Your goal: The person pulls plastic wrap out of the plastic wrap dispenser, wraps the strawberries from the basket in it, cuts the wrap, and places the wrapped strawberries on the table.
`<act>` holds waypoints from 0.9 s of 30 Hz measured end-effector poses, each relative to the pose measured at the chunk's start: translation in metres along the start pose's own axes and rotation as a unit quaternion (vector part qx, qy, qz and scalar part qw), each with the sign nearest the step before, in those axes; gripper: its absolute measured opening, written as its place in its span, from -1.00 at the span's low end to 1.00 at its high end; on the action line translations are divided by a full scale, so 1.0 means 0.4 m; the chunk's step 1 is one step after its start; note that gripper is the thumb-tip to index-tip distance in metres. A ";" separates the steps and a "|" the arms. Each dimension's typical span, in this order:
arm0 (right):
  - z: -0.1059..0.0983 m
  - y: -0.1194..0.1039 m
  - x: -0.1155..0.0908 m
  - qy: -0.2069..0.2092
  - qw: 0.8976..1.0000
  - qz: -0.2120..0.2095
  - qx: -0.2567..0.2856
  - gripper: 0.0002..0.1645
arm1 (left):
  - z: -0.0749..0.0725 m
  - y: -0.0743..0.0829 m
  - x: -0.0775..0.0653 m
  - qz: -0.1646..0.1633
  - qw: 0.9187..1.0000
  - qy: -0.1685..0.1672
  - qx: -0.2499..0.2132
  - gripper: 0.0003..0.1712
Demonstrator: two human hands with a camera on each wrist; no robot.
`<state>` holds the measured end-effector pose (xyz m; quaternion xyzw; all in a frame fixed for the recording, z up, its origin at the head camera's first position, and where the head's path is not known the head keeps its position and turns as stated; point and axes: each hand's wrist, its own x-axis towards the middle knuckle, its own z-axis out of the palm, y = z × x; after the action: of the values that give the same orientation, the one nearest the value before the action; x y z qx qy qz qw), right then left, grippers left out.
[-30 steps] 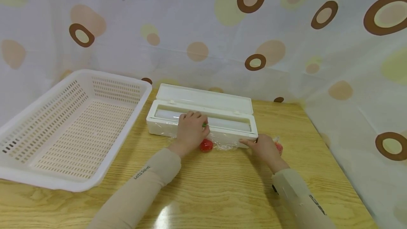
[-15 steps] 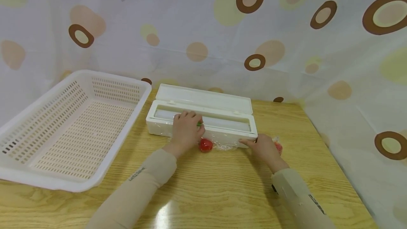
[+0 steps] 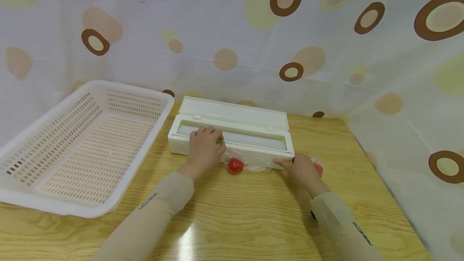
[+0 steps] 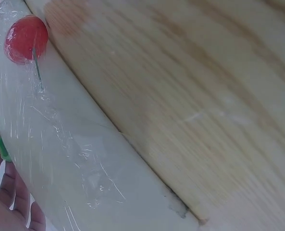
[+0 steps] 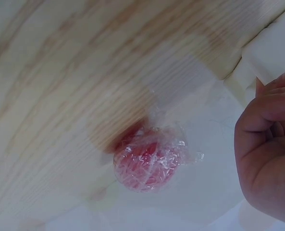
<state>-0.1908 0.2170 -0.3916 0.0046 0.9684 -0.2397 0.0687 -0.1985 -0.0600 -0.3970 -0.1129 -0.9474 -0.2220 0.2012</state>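
Note:
My left hand (image 3: pixel 204 148) pinches a small green slide cutter (image 3: pixel 219 140) on the front edge of a white cling film dispenser (image 3: pixel 232 148). The dispenser's lid stands open behind, and a roll of film (image 3: pixel 250 140) lies inside. At its other end, my right hand (image 3: pixel 301 169) grips the front right corner, thumb along the front face. Clear film hangs down the front, over a red round fruit (image 3: pixel 235 166) on the table; the left wrist view shows this fruit (image 4: pixel 27 39) with a thin stem under the film.
A film-wrapped red ball-like fruit (image 5: pixel 148 161) lies just right of my right hand. On the left stands a large white slotted plastic basket (image 3: pixel 98 152). A patterned curtain (image 3: pixel 224 31) closes off the back and right sides of the wooden table (image 3: pixel 253 220).
My left hand has slid leftward along the dispenser's front edge with the green slide cutter, leaving the red fruit in fuller view. My right hand has stayed at the corner.

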 end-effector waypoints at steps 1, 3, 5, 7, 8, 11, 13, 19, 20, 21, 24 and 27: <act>0.000 0.000 0.000 0.000 1.000 0.001 -0.002 -0.36 | -0.001 -0.002 -0.001 0.000 1.000 0.003 0.000 -0.88; 0.000 0.000 0.001 -0.002 1.000 0.004 -0.004 -0.35 | -0.003 -0.007 -0.003 -0.003 1.000 0.006 -0.003 -0.88; 0.000 0.000 0.001 -0.001 1.000 0.006 -0.006 -0.35 | -0.005 -0.012 -0.005 -0.006 1.000 0.008 -0.002 -0.89; 0.001 0.001 0.002 -0.002 1.000 0.005 -0.005 -0.35 | -0.008 -0.019 -0.007 -0.009 1.000 0.011 -0.002 -0.89; 0.001 0.001 0.002 -0.003 1.000 0.005 -0.002 -0.36 | -0.010 -0.023 -0.007 -0.013 1.000 0.012 -0.003 -0.89; 0.001 0.003 0.003 -0.004 1.000 0.008 0.001 -0.38 | -0.019 -0.035 -0.012 -0.024 0.999 0.020 -0.006 -0.89; 0.000 0.003 0.004 -0.005 1.000 0.014 0.003 -0.37 | -0.026 -0.044 -0.014 -0.031 0.999 0.023 -0.011 -0.89; -0.002 0.001 0.008 -0.006 1.000 0.016 0.004 -0.37 | -0.039 -0.057 -0.015 -0.046 0.999 0.013 -0.018 -0.89; -0.002 0.000 0.008 -0.007 1.000 0.014 0.005 -0.37 | -0.040 -0.058 -0.015 -0.050 0.999 0.010 -0.020 -0.89; -0.002 0.001 0.008 -0.008 1.000 0.013 0.003 -0.36 | -0.040 -0.058 -0.014 -0.053 0.998 0.008 -0.022 -0.89; -0.002 0.000 0.008 -0.010 1.000 0.015 0.000 -0.34 | -0.038 -0.059 -0.012 -0.060 0.998 -0.001 -0.023 -0.86; -0.002 0.000 0.009 -0.008 1.000 0.016 -0.007 -0.32 | -0.037 -0.059 -0.011 -0.059 0.998 0.001 -0.019 -0.82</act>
<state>-0.1944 0.2174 -0.3916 0.0171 0.9693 -0.2318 0.0806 -0.1969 -0.0882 -0.3958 -0.0606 -0.9478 -0.2516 0.1862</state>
